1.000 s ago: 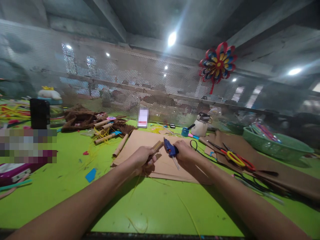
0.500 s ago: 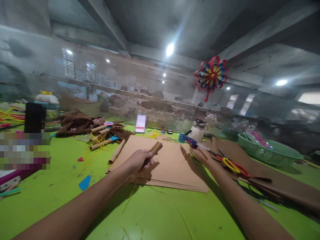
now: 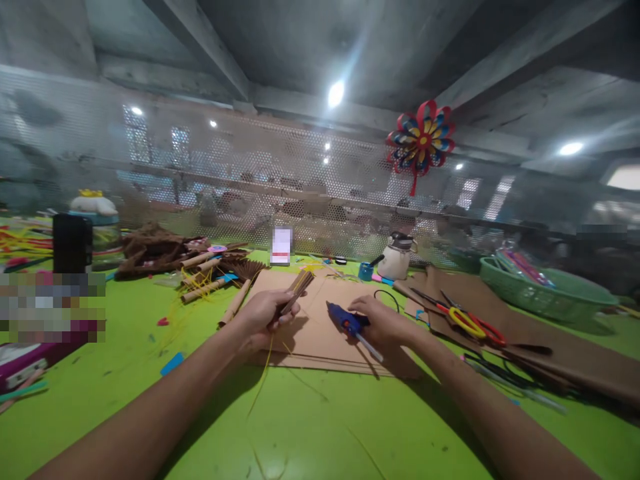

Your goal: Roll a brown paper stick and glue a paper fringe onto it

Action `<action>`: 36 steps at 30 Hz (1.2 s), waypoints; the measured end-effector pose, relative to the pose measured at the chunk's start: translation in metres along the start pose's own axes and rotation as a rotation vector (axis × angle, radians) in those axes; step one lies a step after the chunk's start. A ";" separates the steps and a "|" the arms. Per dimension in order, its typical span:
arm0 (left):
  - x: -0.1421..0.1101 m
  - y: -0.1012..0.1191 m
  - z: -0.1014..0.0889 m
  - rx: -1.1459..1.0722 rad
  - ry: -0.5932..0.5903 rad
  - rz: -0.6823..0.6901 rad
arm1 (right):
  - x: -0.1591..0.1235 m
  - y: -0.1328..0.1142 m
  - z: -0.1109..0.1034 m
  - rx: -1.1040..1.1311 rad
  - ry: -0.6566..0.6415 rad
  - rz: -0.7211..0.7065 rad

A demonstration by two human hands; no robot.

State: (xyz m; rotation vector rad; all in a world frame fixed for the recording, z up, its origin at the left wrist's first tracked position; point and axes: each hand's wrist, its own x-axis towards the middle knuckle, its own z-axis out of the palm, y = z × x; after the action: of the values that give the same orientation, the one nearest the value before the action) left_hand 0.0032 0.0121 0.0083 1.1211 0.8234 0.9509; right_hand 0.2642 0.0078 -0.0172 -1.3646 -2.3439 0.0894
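My left hand [image 3: 267,313] is closed around a narrow bundle of pleated brown paper [image 3: 299,291], its end pointing up and away from me. A thin yellow strand [image 3: 270,357] hangs below that hand. In my right hand [image 3: 383,320] is a blue glue gun [image 3: 346,320], nozzle toward the left, with a pale glue stick [image 3: 370,349] sticking out of its back. Both hands are above a stack of flat brown paper sheets [image 3: 330,360]. The glue gun's tip and the pleated paper are apart.
Paper rolls [image 3: 205,291] and yellow strands lie left of the stack. On the right are scissors [image 3: 467,323] on brown paper [image 3: 560,347], and a green basket [image 3: 545,293]. A white jug [image 3: 395,257] stands behind. A phone [image 3: 73,243] is at left.
My right hand has brought the glue gun from beside the jug toward me and to the left, over the sheets, its nozzle now facing left. My left hand keeps the pleated paper, shifted slightly left.
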 end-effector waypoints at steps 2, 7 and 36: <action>-0.003 0.001 0.004 0.033 -0.040 0.006 | 0.003 0.001 -0.013 0.047 0.023 -0.051; -0.012 0.005 0.015 0.079 -0.254 0.004 | 0.025 -0.024 -0.034 0.265 0.227 -0.062; -0.037 0.032 0.017 -0.120 -0.419 0.299 | 0.009 -0.100 -0.062 0.528 0.360 -0.235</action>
State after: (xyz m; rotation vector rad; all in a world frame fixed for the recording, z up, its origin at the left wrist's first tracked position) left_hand -0.0014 -0.0233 0.0459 1.3013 0.2591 0.9495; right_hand 0.2027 -0.0458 0.0680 -0.7720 -1.9677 0.3363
